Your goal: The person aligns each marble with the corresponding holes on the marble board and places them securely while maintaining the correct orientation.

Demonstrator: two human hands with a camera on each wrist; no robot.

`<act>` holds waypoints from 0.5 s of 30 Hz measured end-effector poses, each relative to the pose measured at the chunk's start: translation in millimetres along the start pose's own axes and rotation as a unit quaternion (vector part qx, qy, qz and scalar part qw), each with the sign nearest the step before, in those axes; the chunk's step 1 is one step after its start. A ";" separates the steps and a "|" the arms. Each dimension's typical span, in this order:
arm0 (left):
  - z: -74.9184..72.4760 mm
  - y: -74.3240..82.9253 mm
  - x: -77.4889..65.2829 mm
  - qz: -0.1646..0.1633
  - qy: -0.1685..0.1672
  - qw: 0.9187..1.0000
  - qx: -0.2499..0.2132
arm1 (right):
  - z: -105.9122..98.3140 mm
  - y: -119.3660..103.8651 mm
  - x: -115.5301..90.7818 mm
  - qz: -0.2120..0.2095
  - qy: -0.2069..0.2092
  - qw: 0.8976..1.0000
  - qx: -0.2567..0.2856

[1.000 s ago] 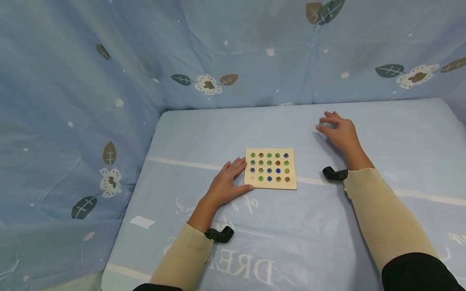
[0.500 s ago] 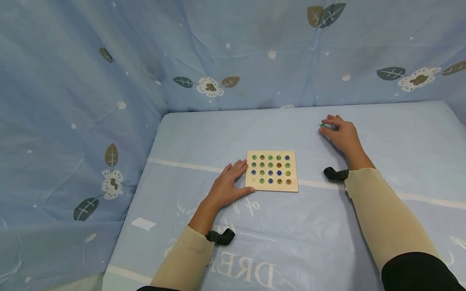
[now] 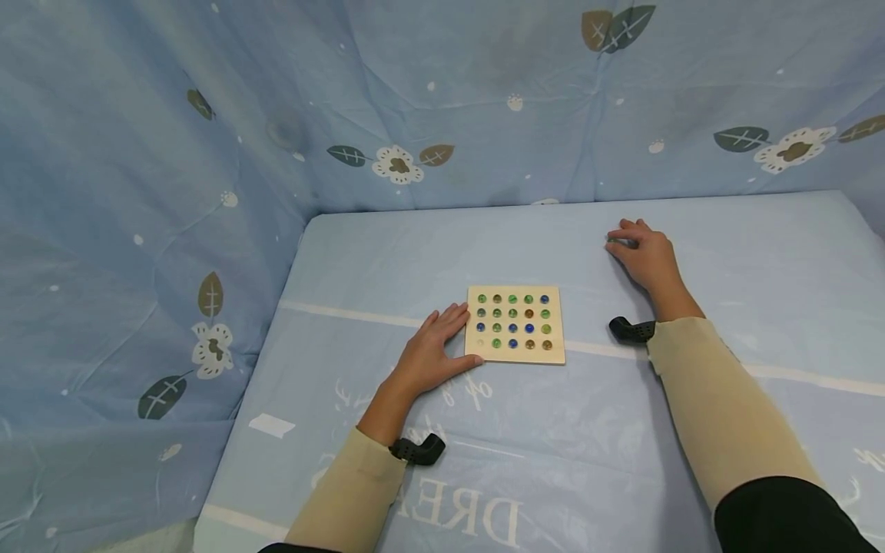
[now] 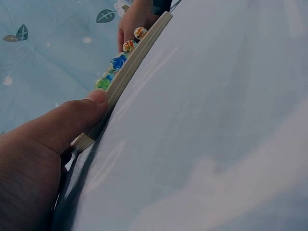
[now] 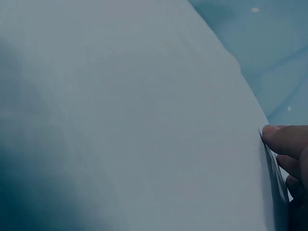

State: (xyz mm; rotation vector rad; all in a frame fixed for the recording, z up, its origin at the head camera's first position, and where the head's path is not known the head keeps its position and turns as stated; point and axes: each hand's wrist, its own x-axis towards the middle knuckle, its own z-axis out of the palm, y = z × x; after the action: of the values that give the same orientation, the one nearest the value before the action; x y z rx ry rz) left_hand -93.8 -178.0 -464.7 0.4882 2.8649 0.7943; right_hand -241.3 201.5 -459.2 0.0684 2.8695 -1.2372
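Observation:
A square pale wooden board point(image 3: 515, 355) lies on the table, with rows of coloured glass marbles point(image 3: 512, 313) in its hollows. No coloured marble shows in its near-left hollow. My left hand point(image 3: 432, 353) rests at the board's left side, fingers spread and straight, the thumb against the near edge; the left wrist view shows the thumb point(image 4: 72, 120) touching that edge. Beyond the board at the right, my right hand point(image 3: 650, 257) pinches a small green marble point(image 3: 611, 241) between thumb and fingers, low over the table. In the right wrist view its fingers point(image 5: 286, 139) hide the marble.
A pale blue cloth with printed lettering covers the table point(image 3: 442, 246). Behind and at the left hangs a blue patterned curtain point(image 3: 470, 100). A white patch point(image 3: 272, 425) lies at the table's left side.
The right hand stays in nearly the same place; its fingers now cover more of the green marble, and the forearm has shifted slightly left. The left hand and board stay still.

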 end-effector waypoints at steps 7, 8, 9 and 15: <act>-0.1 0.0 -0.3 -0.003 -0.007 1.000 -0.003 | 0.6 1.3 0.4 -0.006 -0.006 1.000 -0.014; -0.3 -0.1 0.0 -0.003 -0.006 1.000 -0.003 | 0.4 0.5 0.6 -0.006 -0.006 1.000 -0.014; -0.7 0.1 0.4 -0.002 -0.005 1.000 -0.003 | 0.2 0.1 1.0 -0.005 -0.006 1.000 -0.013; -1.4 0.3 1.8 -0.003 -0.002 1.000 -0.005 | -1.0 -3.9 2.0 0.004 -0.014 1.000 -0.025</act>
State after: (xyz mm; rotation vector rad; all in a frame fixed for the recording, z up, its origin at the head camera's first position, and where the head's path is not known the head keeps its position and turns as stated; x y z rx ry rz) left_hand -95.7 -177.8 -463.4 0.4793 2.8564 0.8050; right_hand -243.5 199.7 -455.7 0.0612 2.8707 -1.1559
